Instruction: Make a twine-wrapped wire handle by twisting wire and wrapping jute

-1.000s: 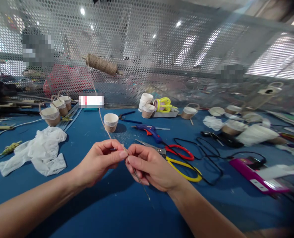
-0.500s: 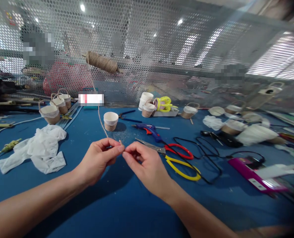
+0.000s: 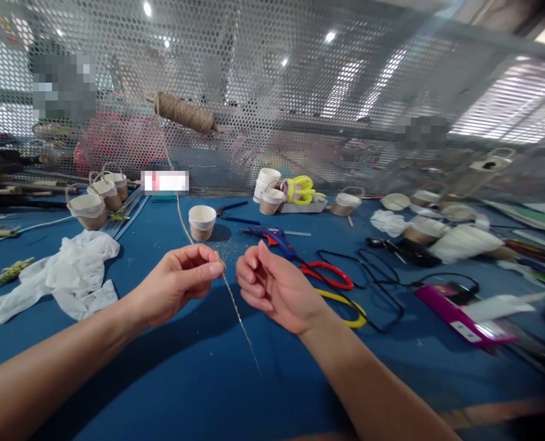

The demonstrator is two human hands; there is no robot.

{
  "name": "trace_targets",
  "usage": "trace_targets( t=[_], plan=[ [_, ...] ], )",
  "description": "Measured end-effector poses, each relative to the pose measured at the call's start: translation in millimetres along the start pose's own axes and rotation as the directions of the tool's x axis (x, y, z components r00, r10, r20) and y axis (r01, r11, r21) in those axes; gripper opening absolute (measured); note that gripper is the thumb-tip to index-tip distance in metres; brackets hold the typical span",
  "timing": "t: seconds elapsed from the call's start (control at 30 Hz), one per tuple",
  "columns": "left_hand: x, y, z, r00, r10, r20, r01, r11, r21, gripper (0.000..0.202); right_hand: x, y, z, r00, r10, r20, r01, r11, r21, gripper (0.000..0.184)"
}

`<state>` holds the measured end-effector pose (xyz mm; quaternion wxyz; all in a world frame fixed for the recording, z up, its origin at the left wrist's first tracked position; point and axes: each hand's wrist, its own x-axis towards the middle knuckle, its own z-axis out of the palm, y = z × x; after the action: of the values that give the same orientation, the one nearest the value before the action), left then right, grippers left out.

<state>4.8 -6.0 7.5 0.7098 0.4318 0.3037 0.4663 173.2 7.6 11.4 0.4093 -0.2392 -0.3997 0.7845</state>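
My left hand [image 3: 175, 285] pinches the end of a jute twine [image 3: 181, 220] between thumb and forefinger. That twine runs up to a brown spool [image 3: 184, 113] mounted at the mesh. From the same fingertips a thin, twisted, wire-like strand [image 3: 240, 320] slants down over the blue table. My right hand [image 3: 276, 288] is a short way to the right, fingers loosely curled and apart, holding nothing. Beyond the hands stands a small white-and-brown cup [image 3: 202, 228]. Scissors with red and yellow handles [image 3: 331, 280] lie partly hidden behind my right hand.
A blue glue gun [image 3: 274, 237] and pliers [image 3: 238, 218] lie behind my hands. Crumpled white cloth [image 3: 65, 275] is at left, near several handled cups [image 3: 88, 214]. Black cable leads right to a purple power strip [image 3: 460, 315]. Perforated metal mesh [image 3: 263, 79] closes the back.
My right hand has let go at the left fingertips and moved slightly right, its fingers loosening. The thin strand now shows hanging from my left hand, which still pinches the twine.
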Motion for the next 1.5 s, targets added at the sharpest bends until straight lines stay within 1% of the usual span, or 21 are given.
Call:
trace_targets(
  t=[0.07,0.2,0.4,0.57,0.67,0.8,1.17,1.37,1.5],
  plan=[
    [1,0,-1.3,0.999,-0.028,0.024,0.028,1.000,0.014,0.019,1,0,0,0.999,0.027,0.022,-0.029,0.997,0.071,0.029],
    [1,0,-2.2,0.994,-0.092,0.050,0.091,0.995,0.037,0.020,1,2,-2,0.997,0.050,0.051,-0.057,0.989,0.138,0.025],
    [1,0,-2.8,0.992,-0.111,0.063,0.107,0.992,0.063,0.020,3,6,-5,0.990,0.071,0.125,-0.098,0.969,0.225,0.013],
    [0,-1,-1.1,0.991,-0.117,0.069,0.112,0.991,0.068,0.023,3,7,-4,0.986,0.080,0.144,-0.115,0.959,0.259,0.007],
    [0,-1,-0.3,0.990,-0.114,0.084,0.108,0.992,0.069,0.024,3,7,-4,0.988,0.074,0.132,-0.104,0.964,0.244,0.005],
    [0,-1,-0.8,0.988,-0.113,0.105,0.106,0.992,0.071,0.023,2,9,-3,0.993,0.049,0.110,-0.069,0.981,0.182,0.006],
    [-1,0,-1.6,0.988,-0.110,0.107,0.102,0.992,0.081,0.023,1,9,0,0.997,0.040,0.063,-0.045,0.996,0.072,0.010],
    [-1,0,-1.2,0.988,-0.113,0.102,0.104,0.991,0.085,0.023,1,8,-2,0.997,0.049,0.068,-0.053,0.997,0.063,0.003],
    [-1,1,-0.7,0.987,-0.115,0.108,0.105,0.990,0.094,0.021,3,9,-3,0.999,0.036,0.031,-0.037,0.998,0.050,0.009]
  ],
)
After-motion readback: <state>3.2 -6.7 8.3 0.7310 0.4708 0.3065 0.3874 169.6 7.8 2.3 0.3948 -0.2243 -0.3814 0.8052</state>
